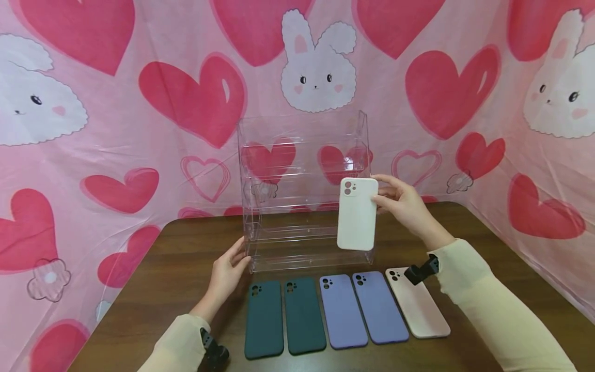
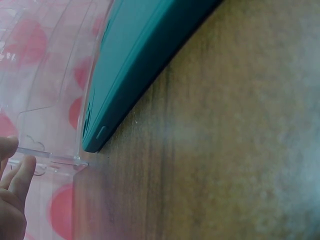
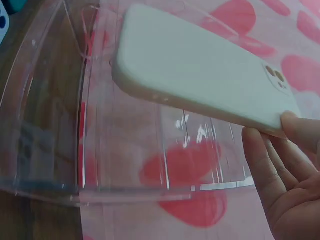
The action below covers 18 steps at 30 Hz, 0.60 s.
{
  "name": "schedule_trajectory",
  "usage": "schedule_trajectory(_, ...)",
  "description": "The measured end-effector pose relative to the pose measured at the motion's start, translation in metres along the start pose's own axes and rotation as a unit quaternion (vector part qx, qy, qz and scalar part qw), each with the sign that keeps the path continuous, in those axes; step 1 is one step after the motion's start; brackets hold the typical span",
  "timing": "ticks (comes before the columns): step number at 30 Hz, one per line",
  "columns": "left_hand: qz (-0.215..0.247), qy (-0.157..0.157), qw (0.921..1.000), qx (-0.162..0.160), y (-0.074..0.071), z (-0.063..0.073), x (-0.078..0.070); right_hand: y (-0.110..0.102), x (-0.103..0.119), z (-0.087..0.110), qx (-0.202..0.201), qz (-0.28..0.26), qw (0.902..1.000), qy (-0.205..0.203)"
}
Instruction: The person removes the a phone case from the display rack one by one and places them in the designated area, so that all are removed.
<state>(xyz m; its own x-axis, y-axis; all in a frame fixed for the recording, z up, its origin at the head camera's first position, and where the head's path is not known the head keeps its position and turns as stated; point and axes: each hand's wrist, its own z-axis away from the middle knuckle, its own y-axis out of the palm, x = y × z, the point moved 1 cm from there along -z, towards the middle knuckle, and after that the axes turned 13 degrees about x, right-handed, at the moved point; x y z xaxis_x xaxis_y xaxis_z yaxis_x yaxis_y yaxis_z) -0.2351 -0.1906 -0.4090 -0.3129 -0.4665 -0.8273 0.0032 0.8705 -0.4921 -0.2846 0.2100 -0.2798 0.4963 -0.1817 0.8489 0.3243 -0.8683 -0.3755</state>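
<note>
My right hand (image 1: 403, 204) pinches a white phone case (image 1: 357, 214) by its upper right edge, thumb on the back face. The case hangs upright in front of a clear tiered acrylic display rack (image 1: 297, 261), camera cutout at its top left. In the right wrist view the white case (image 3: 200, 70) slants across the rack's tiers (image 3: 130, 150). At the rack's lower left side, my left hand (image 1: 228, 271) holds its edge. The left wrist view has the thumb and fingers (image 2: 20, 182) on either side of the clear panel (image 2: 50, 156), near a dark green case (image 2: 125, 75).
A row lies on the brown wooden table (image 1: 186, 248) before the rack: two dark green cases (image 1: 264, 320) (image 1: 304, 316), two lavender cases (image 1: 344, 311) (image 1: 380, 307) and a pale pink case (image 1: 418, 305). A pink heart-and-rabbit cloth (image 1: 186, 31) hangs behind.
</note>
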Motion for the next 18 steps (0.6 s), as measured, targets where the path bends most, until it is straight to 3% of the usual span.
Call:
schedule_trajectory(10, 0.002, -0.003, 1.0000, -0.004, 0.000, 0.000, 0.001, -0.033, -0.010, 0.032, 0.024, 0.031, 0.9972, 0.064)
schedule_trajectory(18, 0.009, 0.000, 0.9999, -0.004, 0.000, 0.000, 0.000, -0.071, -0.043, 0.074, 0.037, -0.004, 0.9942, 0.100)
